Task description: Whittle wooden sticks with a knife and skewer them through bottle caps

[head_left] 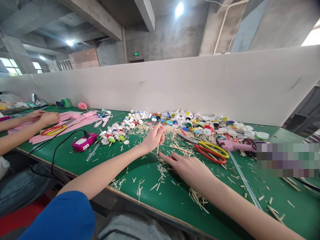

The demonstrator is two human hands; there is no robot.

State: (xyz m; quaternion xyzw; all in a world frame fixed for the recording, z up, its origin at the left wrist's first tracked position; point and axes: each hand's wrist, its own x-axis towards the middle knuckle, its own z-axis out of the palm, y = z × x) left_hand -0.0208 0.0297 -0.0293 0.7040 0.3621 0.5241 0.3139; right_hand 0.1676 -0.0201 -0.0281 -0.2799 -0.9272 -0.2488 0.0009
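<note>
My left hand is closed around a thin wooden stick, held upright just above the green table. Close to the stick's lower end is the stretched index finger of my right hand. The other fingers of that hand are curled, and a bit of red shows beneath them; what it belongs to is hidden. Wood shavings lie scattered under and around both hands. Scissors with red and yellow handles rest just beyond my right hand.
Bottle caps are heaped along the white partition. A pink glue gun lies at right, a purple box with a black cable at left. Farther left, another person's hands work over pink sheets. The table edge runs near me.
</note>
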